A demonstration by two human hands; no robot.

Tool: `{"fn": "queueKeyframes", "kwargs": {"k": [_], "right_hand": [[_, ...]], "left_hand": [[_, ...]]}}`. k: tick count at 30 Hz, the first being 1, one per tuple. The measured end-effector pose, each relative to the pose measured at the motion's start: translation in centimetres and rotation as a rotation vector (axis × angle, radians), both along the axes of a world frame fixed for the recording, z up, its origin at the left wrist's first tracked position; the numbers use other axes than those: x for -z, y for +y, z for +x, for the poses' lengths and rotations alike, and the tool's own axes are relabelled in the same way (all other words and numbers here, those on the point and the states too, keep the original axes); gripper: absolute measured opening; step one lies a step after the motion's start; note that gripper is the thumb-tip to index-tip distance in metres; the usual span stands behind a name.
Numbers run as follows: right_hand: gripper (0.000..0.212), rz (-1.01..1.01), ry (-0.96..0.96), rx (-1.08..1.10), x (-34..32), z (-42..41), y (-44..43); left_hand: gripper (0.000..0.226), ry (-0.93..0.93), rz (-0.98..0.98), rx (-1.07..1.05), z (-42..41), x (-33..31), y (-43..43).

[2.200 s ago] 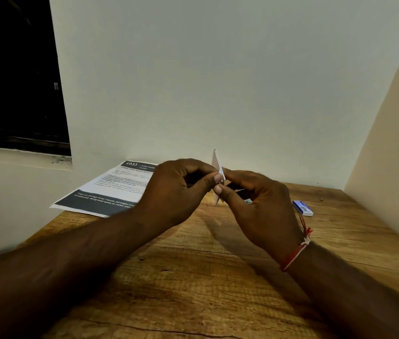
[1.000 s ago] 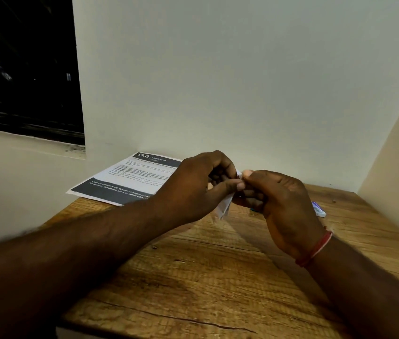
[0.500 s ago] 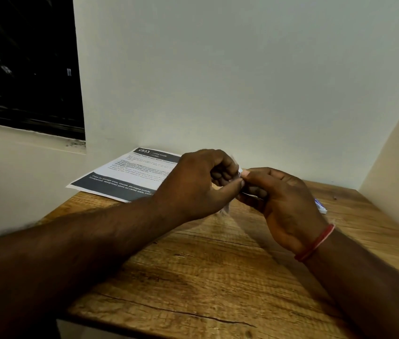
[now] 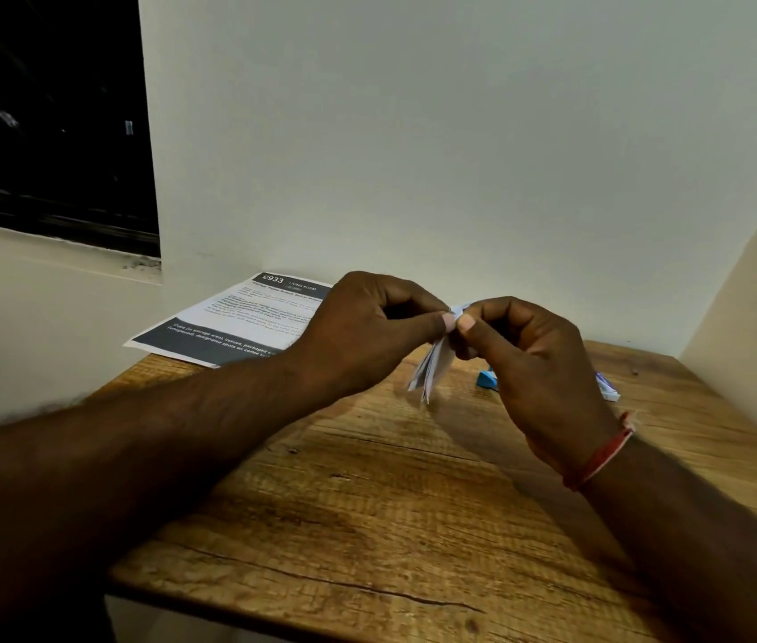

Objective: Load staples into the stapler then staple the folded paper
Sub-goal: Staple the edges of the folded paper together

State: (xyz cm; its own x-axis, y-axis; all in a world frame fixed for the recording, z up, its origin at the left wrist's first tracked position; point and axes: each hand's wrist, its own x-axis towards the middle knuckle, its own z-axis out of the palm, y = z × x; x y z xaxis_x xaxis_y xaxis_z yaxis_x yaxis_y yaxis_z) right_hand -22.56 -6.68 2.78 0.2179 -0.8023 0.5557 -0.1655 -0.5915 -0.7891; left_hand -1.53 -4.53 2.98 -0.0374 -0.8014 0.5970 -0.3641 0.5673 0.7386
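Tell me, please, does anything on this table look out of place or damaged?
The printed sheet at the back left hangs over the table edge, and a long crack runs through the wood near the front.

One head-worn wide-angle view only. Faces forward and down across wooden table (image 4: 367, 503) toward back wall (image 4: 460, 132); left hand (image 4: 367, 331) and right hand (image 4: 534, 364) close, mid-frame.

Matt white folded paper (image 4: 434, 368), rough-grained cracked wooden table (image 4: 367, 503), printed paper sheet (image 4: 237, 322), smooth matt wall (image 4: 413, 132).

a worn wooden table (image 4: 367, 526) sits in a pale-walled corner (image 4: 460, 132) — dark window (image 4: 42, 109) at left, dim light.
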Motion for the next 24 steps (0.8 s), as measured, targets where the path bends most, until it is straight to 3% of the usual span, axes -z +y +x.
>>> {"fn": "queueKeyframes", "kwargs": {"k": [10, 19, 24], "right_hand": [[0.019, 0.029, 0.04, -0.023, -0.2, 0.3, 0.2], [0.02, 0.084, -0.039, -0.03, 0.0, 1.0, 1.1], [0.019, 0.05, 0.032, -0.022, 0.0, 1.2, 1.0]], "left_hand": [[0.009, -0.16, -0.049, -0.055, -0.2, 0.3, -0.4], [0.011, -0.219, -0.182, -0.142, -0.6, 1.0, -0.6], [0.008, -0.214, -0.217, -0.172, -0.6, 1.2, -0.8]]}}
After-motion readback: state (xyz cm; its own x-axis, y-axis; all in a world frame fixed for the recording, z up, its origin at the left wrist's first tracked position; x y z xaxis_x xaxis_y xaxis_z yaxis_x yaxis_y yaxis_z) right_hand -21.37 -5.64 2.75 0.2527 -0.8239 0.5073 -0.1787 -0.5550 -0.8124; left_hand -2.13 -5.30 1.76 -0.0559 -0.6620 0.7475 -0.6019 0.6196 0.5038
